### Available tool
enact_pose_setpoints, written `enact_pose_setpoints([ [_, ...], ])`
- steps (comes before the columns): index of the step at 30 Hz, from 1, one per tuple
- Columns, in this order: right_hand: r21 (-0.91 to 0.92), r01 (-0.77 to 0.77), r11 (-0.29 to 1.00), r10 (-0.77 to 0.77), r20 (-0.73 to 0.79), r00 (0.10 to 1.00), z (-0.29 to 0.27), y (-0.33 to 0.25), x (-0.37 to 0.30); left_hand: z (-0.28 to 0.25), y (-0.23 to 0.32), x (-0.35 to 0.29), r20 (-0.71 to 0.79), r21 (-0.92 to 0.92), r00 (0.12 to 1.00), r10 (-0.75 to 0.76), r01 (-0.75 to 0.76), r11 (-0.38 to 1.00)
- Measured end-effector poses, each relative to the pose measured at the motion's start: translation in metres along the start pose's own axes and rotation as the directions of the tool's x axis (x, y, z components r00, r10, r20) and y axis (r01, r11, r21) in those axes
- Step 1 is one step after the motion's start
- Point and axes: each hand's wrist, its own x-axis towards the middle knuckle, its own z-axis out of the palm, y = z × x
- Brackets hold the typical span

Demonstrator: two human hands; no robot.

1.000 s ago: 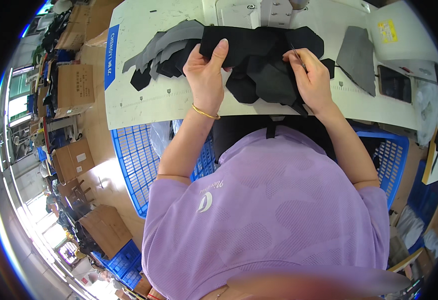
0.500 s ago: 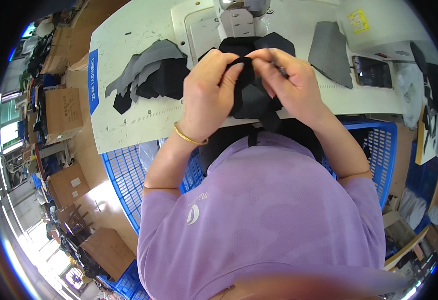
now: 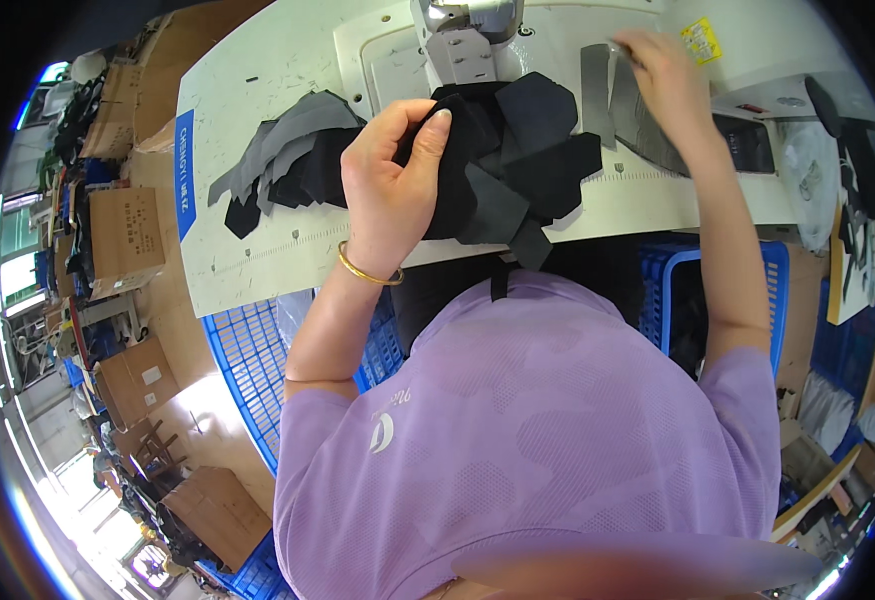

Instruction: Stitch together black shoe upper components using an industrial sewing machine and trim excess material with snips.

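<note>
My left hand [image 3: 393,170] pinches the edge of a black fabric piece [image 3: 450,190] between thumb and fingers, above the front of the sewing table [image 3: 258,262]. To its right, a heap of black and dark grey cut pieces [image 3: 543,165] is spread in front of the sewing machine head [image 3: 461,50]. My right hand [image 3: 666,85] is up at the right, over grey cut pieces [image 3: 643,125]. Its fingers are drawn together near the top of these pieces; what they hold is too blurred to make out. A grey strip [image 3: 597,95] lies just left of them.
A layered stack of grey and black pieces [image 3: 293,145] lies on the left of the table. A phone [image 3: 748,145] rests beyond my right forearm. Blue plastic baskets [image 3: 248,345] stand below the table on both sides. Cardboard boxes [image 3: 123,235] are on the floor at left.
My right hand has left the black fabric and moved right and away, to the grey pieces. A separate grey strip now shows there. My left hand keeps its pinch, slightly further left.
</note>
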Motion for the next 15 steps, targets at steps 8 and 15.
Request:
enact_pose_setpoints([
  [8, 0.225, 0.082, 0.971, -0.133, 0.223, 0.966, 0.010, 0.019, 0.045, 0.000, -0.002, 0.004, 0.002, -0.060, 0.999, -0.041, 0.041, 0.997],
  [15, 0.248, 0.006, 0.969, -0.067, 0.236, 0.969, -0.033, -0.014, 0.049, -0.007, -0.001, 0.003, -0.043, -0.156, 0.992, -0.115, 0.107, 0.982],
])
